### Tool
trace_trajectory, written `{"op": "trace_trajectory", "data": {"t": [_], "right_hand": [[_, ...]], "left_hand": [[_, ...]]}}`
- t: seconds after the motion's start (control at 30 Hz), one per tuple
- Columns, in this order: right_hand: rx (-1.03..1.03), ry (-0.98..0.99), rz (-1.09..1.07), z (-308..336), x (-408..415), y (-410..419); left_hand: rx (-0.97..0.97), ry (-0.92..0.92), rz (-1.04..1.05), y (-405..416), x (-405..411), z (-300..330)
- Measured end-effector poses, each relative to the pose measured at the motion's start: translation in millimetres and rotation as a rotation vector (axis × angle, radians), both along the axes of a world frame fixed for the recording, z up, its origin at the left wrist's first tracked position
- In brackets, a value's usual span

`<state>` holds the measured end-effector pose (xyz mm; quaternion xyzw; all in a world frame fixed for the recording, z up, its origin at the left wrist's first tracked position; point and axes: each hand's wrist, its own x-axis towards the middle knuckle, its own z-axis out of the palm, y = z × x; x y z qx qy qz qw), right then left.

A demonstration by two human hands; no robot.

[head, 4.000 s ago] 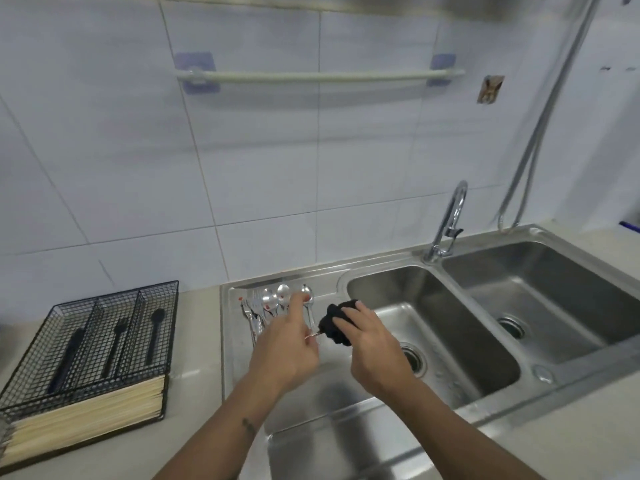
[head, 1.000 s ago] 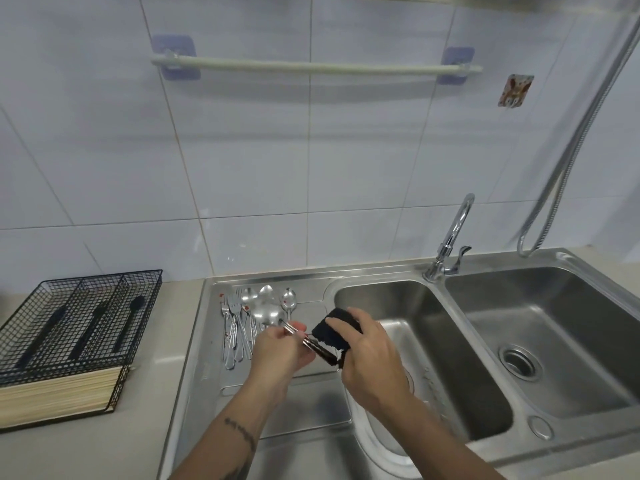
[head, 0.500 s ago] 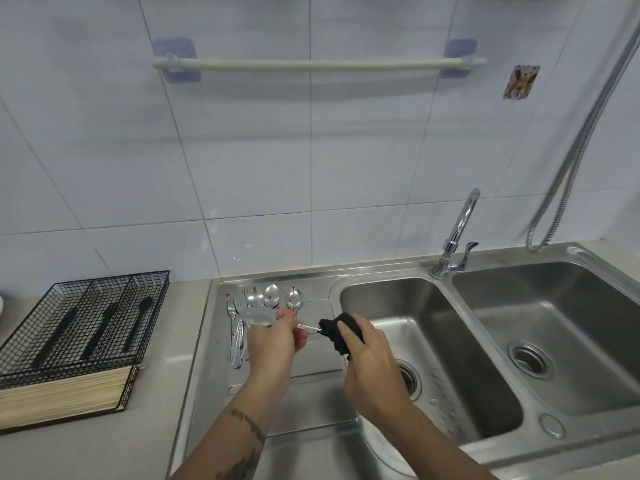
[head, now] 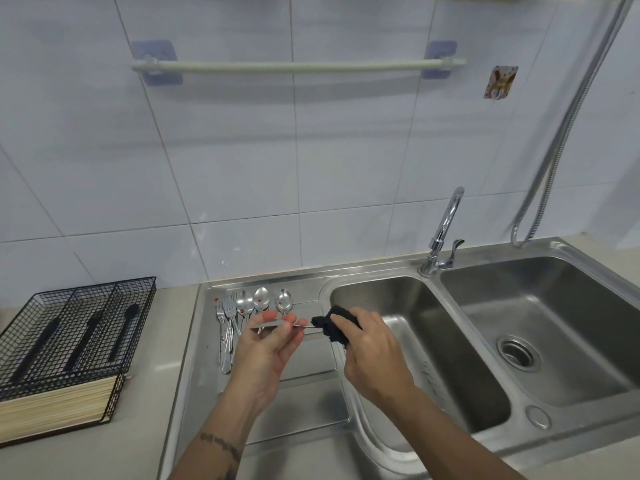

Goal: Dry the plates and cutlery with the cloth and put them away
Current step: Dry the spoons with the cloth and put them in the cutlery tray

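- Steel spoon (head: 268,326) is pinched by its bowl end in our left hand (head: 268,344); our right hand (head: 367,348) is closed round the dark cloth (head: 330,327), which wraps its handle above the draining board (head: 304,368).
- We judge the drying unfinished: spoons and forks (head: 242,313) lie on the board; the wire tray (head: 69,327) holds three dark-handled pieces.
- No plates are in view, and the wrapped handle is hidden.

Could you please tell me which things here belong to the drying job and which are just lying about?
Part of the job:
- black cloth in the right hand
- spoon in the left hand
- cutlery on the draining board
- wire tray

Just lying about:
- tap
- towel rail
- hose
- sticker
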<state>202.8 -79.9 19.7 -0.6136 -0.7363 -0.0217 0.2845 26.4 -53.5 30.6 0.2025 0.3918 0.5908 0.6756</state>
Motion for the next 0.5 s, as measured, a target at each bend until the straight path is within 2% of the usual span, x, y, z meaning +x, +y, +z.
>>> {"op": "trace_trajectory", "data": {"t": [0.17,0.3,0.33,0.5], "right_hand": [[-0.080,-0.057,0.012,-5.9,-3.2,-2.8],[-0.068,-0.043,0.005,0.4,-10.1,-9.0],[-0.053,-0.056,0.020,1.7,-15.0,-10.8],[-0.079,-0.110,0.075,-9.0,-21.9,-15.0]], "left_hand": [[0.000,0.321,0.192,-2.7,1.8,1.1],[-0.024,0.664,0.226,-2.5,5.2,-6.5],[-0.039,0.681,0.213,-3.0,8.5,-5.9],[-0.143,0.521,0.172,3.1,17.7,6.4]]}}
